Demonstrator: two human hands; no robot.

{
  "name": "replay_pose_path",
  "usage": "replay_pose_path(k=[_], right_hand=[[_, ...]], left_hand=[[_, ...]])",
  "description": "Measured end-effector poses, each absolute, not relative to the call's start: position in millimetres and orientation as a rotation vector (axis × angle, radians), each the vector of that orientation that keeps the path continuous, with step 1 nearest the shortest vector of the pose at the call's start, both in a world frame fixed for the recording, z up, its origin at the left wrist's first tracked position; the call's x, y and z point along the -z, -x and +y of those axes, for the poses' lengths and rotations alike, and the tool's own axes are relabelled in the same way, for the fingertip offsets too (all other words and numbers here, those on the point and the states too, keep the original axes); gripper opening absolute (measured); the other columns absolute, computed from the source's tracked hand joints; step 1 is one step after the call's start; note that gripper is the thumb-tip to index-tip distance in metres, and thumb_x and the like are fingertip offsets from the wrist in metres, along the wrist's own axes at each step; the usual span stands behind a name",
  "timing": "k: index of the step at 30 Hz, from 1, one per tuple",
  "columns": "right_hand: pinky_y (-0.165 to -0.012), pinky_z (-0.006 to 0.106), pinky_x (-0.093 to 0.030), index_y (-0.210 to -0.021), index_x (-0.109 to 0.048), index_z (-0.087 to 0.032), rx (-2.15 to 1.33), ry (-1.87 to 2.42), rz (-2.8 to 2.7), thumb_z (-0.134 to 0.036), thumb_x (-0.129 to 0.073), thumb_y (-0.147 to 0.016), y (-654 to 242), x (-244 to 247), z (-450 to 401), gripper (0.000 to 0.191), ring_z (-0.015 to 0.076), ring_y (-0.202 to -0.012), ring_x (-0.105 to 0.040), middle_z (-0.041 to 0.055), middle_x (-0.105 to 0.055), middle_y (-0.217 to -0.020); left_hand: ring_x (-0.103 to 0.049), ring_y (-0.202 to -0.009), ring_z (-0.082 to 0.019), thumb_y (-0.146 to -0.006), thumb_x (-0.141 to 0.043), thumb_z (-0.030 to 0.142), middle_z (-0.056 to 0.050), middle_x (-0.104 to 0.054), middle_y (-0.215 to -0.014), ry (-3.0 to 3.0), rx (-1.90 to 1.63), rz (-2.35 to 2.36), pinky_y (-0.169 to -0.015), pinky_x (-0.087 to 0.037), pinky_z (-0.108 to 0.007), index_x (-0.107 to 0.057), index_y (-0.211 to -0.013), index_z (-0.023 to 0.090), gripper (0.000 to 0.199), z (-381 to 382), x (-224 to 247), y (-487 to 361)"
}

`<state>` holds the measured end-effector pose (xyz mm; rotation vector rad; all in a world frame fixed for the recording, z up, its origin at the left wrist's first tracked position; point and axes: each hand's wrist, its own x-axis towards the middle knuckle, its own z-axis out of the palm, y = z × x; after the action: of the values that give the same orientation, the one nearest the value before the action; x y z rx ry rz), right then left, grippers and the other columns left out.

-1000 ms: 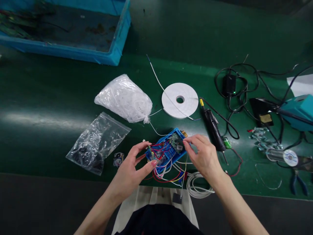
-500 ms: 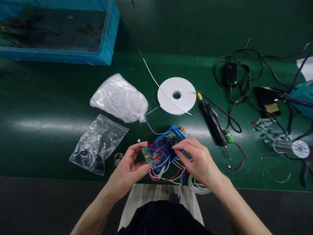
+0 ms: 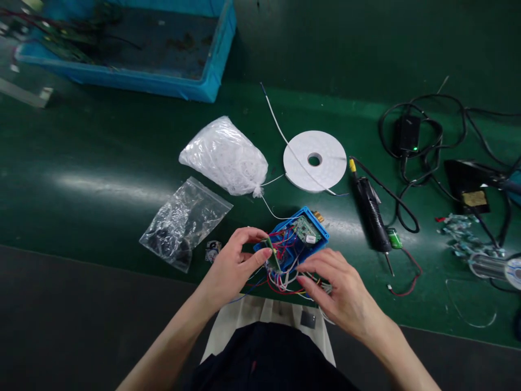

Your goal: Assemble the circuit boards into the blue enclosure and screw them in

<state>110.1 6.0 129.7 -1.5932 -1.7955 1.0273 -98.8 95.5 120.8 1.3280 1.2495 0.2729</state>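
Note:
A blue plastic housing (image 3: 322,235) with a brass fitting (image 3: 318,216) lies open near the table's front edge. Inside it sits a green circuit board (image 3: 305,230) with a white label. My left hand (image 3: 240,260) pinches a second green circuit board (image 3: 273,255) by its edges, tilted on edge over the housing's left part. Red, blue and white wires (image 3: 285,234) run between this board and the housing. My right hand (image 3: 331,277) is at the housing's lower right corner, thumb and fingers apart, beside a bundle of white and coloured wires (image 3: 291,279); no object shows between its fingertips.
Behind the housing lie a white tape roll (image 3: 334,155) and a tied plastic bag (image 3: 223,155). A zip bag (image 3: 187,217) is at left, a blue bin (image 3: 142,81) farther back. To the right are an electric screwdriver (image 3: 371,214), black cables (image 3: 442,141) and a solder spool (image 3: 488,267).
My left hand has turned the held board more on edge. My right hand has drawn back from the inside of the housing to its lower corner, uncovering the labelled board. The view has shifted left.

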Motion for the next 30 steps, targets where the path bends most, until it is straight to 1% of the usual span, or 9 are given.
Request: replay_pose_path(k=[4,7,9,11,16,20,23,27,30], right_hand=[[-0.078,0.035,-0.042,-0.099,-0.063,-0.024,-1.1,1.693,-1.705,-0.038,-0.059,-0.086,-98,-139,6,0.019,0.0179,-0.087,-0.057,0.0008,-0.066,-0.093],[-0.075,0.033,-0.041,-0.085,-0.063,-0.023,-1.143,1.739,-1.595,-0.037,-0.056,-0.087,-91,-142,10,0.016,0.0164,-0.079,-0.057,-0.0007,-0.066,-0.083],[-0.071,0.03,-0.041,-0.077,-0.062,-0.022,-1.16,1.773,-1.499,-0.036,-0.054,-0.088,-89,-141,11,0.02,0.0148,-0.072,-0.057,-0.0012,-0.065,-0.076],[-0.067,0.028,-0.041,-0.074,-0.062,-0.021,-1.196,1.804,-1.406,-0.037,-0.052,-0.089,-90,-138,9,0.024,0.0138,-0.067,-0.056,-0.0013,-0.064,-0.071],[-0.056,0.024,-0.04,-0.075,-0.062,-0.021,-1.25,1.838,-1.201,-0.04,-0.054,-0.087,-101,-127,-6,0.024,0.0123,-0.059,-0.052,-0.0018,-0.059,-0.065],[-0.058,0.022,-0.041,-0.079,-0.061,-0.022,-1.165,1.806,-1.199,-0.033,-0.055,-0.088,-104,-122,-17,0.015,0.0116,-0.063,-0.052,-0.0018,-0.057,-0.071],[-0.062,0.023,-0.043,-0.08,-0.061,-0.023,-1.061,1.734,-1.335,-0.024,-0.054,-0.088,-104,-121,-20,0.011,0.0118,-0.068,-0.053,-0.0013,-0.057,-0.073],[-0.061,0.025,-0.045,-0.086,-0.06,-0.023,-0.901,1.684,-1.492,-0.016,-0.053,-0.087,-105,-123,-22,0.011,0.0135,-0.069,-0.055,0.0001,-0.058,-0.074],[-0.063,0.027,-0.048,-0.094,-0.06,-0.022,-0.745,1.626,-1.63,-0.009,-0.053,-0.085,-104,-125,-23,0.017,0.015,-0.072,-0.058,0.0022,-0.062,-0.078]], left_hand=[[-0.055,-0.099,-0.018,-0.083,-0.059,0.041,-0.004,-0.052,-0.108,-1.476,-0.29,1.222,-0.078,-0.05,-0.03,-0.059,-0.1,0.022,0.026,96,-127,91],[-0.055,-0.094,-0.017,-0.086,-0.055,0.042,-0.004,-0.051,-0.106,-1.483,-0.322,1.175,-0.076,-0.049,-0.029,-0.059,-0.1,0.022,0.025,95,-133,88],[-0.056,-0.092,-0.017,-0.089,-0.048,0.044,-0.004,-0.053,-0.104,-1.413,-0.358,1.145,-0.076,-0.05,-0.029,-0.058,-0.103,0.022,0.028,95,-136,88],[-0.058,-0.087,-0.016,-0.092,-0.043,0.043,-0.004,-0.057,-0.101,-1.301,-0.387,1.142,-0.077,-0.05,-0.03,-0.056,-0.106,0.021,0.03,96,-137,89],[-0.06,-0.094,-0.017,-0.091,-0.043,0.037,-0.004,-0.062,-0.1,-1.132,-0.491,1.205,-0.08,-0.051,-0.031,-0.056,-0.104,0.019,0.026,96,-132,95],[-0.061,-0.088,-0.016,-0.091,-0.043,0.033,-0.003,-0.064,-0.097,-1.147,-0.439,1.235,-0.076,-0.05,-0.029,-0.059,-0.101,0.021,0.023,91,-126,98],[-0.061,-0.086,-0.016,-0.091,-0.043,0.032,-0.004,-0.066,-0.097,-1.122,-0.385,1.173,-0.078,-0.05,-0.031,-0.063,-0.102,0.021,0.025,84,-126,100],[-0.062,-0.085,-0.016,-0.088,-0.048,0.034,-0.003,-0.067,-0.091,-1.001,-0.343,1.103,-0.081,-0.049,-0.031,-0.065,-0.1,0.022,0.024,76,-132,102],[-0.062,-0.082,-0.016,-0.085,-0.052,0.035,-0.002,-0.066,-0.086,-0.906,-0.341,1.056,-0.078,-0.05,-0.03,-0.064,-0.1,0.021,0.024,74,-132,103]])
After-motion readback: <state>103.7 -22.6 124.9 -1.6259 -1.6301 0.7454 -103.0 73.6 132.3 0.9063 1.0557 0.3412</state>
